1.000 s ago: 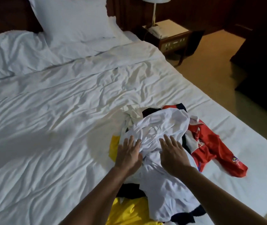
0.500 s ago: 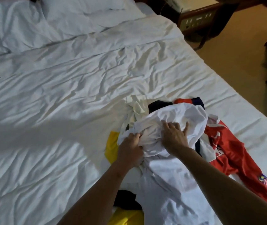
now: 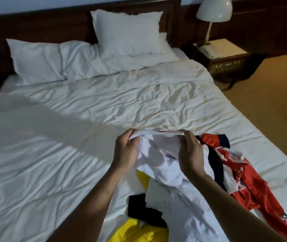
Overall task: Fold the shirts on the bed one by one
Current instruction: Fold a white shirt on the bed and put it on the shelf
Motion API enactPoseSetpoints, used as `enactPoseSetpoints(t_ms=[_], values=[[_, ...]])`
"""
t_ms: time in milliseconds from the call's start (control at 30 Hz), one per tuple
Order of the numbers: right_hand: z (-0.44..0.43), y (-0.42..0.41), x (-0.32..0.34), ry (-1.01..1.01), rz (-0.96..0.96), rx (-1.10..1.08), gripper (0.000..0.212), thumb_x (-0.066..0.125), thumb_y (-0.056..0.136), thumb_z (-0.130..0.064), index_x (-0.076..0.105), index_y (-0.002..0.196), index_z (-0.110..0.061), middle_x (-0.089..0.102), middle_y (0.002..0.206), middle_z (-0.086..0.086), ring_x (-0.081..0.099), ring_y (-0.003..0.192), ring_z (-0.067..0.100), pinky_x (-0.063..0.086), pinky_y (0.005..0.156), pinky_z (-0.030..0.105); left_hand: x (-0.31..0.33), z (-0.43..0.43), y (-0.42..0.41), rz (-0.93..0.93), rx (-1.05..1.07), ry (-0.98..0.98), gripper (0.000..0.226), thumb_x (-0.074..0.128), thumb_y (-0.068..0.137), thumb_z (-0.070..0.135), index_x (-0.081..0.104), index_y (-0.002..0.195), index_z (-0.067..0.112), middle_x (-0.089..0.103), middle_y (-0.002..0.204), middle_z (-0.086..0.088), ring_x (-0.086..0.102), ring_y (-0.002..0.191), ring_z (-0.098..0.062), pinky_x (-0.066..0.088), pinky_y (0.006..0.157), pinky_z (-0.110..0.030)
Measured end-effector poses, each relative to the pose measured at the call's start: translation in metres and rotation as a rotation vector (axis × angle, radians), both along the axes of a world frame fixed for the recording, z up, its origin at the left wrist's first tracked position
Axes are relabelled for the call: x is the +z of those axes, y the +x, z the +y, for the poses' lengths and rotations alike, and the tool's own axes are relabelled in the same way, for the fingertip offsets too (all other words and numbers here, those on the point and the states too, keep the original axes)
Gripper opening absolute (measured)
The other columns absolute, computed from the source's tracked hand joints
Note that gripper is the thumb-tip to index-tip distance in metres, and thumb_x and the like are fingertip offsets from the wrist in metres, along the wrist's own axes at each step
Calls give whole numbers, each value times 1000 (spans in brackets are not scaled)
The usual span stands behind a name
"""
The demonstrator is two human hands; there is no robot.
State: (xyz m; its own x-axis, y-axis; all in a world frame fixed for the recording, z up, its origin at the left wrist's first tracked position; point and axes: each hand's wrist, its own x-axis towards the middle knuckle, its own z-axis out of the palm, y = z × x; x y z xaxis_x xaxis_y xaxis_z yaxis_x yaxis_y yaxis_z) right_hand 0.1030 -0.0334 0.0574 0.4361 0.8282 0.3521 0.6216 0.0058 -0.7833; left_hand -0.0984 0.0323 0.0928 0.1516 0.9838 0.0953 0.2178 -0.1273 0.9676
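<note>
A white shirt is lifted off the pile at the near right of the bed. My left hand grips its bunched edge on the left. My right hand pinches the same edge on the right, so the edge stretches between both hands. Its lower part trails down over the pile. Beneath and beside it lie a red shirt with dark blue trim, a yellow shirt and a black piece of cloth.
Wrinkled white sheets cover the bed. Two white pillows lean at the dark headboard. A nightstand with a white lamp stands at the bed's right, beside tan carpet.
Both hands went from pressing flat on the white shirt to gripping its edge and raising it off the pile. The camera tilted up, bringing headboard and lamp into view.
</note>
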Motion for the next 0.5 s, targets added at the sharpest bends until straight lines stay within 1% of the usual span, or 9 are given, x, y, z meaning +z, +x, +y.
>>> enactPoseSetpoints(t_ms=[33, 100, 200, 267, 333, 367, 400, 467, 500], values=[[0, -14, 21, 37, 35, 16, 25, 42, 104, -19, 64, 115, -16, 69, 100, 2, 61, 90, 22, 41, 72, 32, 23, -2, -15, -51, 1, 4, 18, 60, 93, 7, 64, 76, 9, 61, 64, 9, 51, 62, -1, 40, 60, -18], [1, -45, 62, 94, 65, 68, 19, 41, 106, -24, 60, 109, -21, 65, 92, -1, 60, 84, 22, 37, 69, 33, 70, -9, -48, -140, 1, -4, 26, 62, 89, 20, 57, 68, 5, 52, 60, 10, 46, 59, -4, 37, 58, -22], [4, -94, 124, 145, 93, 190, 19, 41, 109, -27, 51, 93, -26, 55, 79, -10, 52, 74, 18, 41, 66, 39, 141, -23, -107, -231, -59, -5, 36, 68, 79, 30, 50, 61, 3, 39, 60, -7, 39, 60, -16, 26, 56, -30], [4, -128, 165, 204, 131, 264, 29, 45, 110, -23, 45, 82, -28, 48, 71, -13, 44, 67, 12, 38, 63, 36, 182, -32, -152, -306, -123, -10, 44, 73, 77, 31, 57, 74, -10, 48, 74, -16, 46, 74, -24, 28, 63, -36], [2, -160, 201, 260, 189, 320, 32, 50, 109, -21, 45, 78, -24, 44, 67, -14, 39, 64, 7, 34, 59, 28, 218, -41, -197, -341, -176, -37, 32, 74, 83, 26, 65, 82, -4, 58, 84, -18, 54, 84, -29, 32, 70, -38], [1, -176, 216, 283, 222, 342, 33, 53, 109, -22, 48, 77, -18, 43, 67, -13, 38, 63, 6, 33, 57, 26, 232, -45, -222, -327, -190, -38, 26, 74, 86, 24, 62, 75, 4, 56, 80, -16, 54, 79, -28, 31, 70, -38], [-1, -192, 229, 303, 246, 360, 34, 55, 108, -25, 50, 76, -13, 43, 67, -11, 39, 62, 6, 33, 56, 25, 247, -51, -246, -288, -204, -27, 32, 76, 86, 20, 52, 68, 9, 48, 71, -12, 49, 68, -24, 29, 64, -34], [-6, -225, 254, 334, 265, 384, 40, 57, 107, -30, 51, 75, -8, 43, 66, -5, 39, 62, 8, 33, 56, 27, 270, -58, -296, -114, -186, 52, 43, 81, 81, 11, 41, 65, 8, 35, 63, -7, 39, 56, -14, 27, 53, -25], [-9, -243, 265, 350, 262, 395, 42, 57, 107, -32, 51, 75, -6, 42, 66, -3, 39, 63, 9, 33, 56, 27, 277, -60, -321, -9, -159, 96, 42, 83, 79, 5, 42, 66, 5, 36, 61, -5, 39, 55, -11, 29, 51, -23]])
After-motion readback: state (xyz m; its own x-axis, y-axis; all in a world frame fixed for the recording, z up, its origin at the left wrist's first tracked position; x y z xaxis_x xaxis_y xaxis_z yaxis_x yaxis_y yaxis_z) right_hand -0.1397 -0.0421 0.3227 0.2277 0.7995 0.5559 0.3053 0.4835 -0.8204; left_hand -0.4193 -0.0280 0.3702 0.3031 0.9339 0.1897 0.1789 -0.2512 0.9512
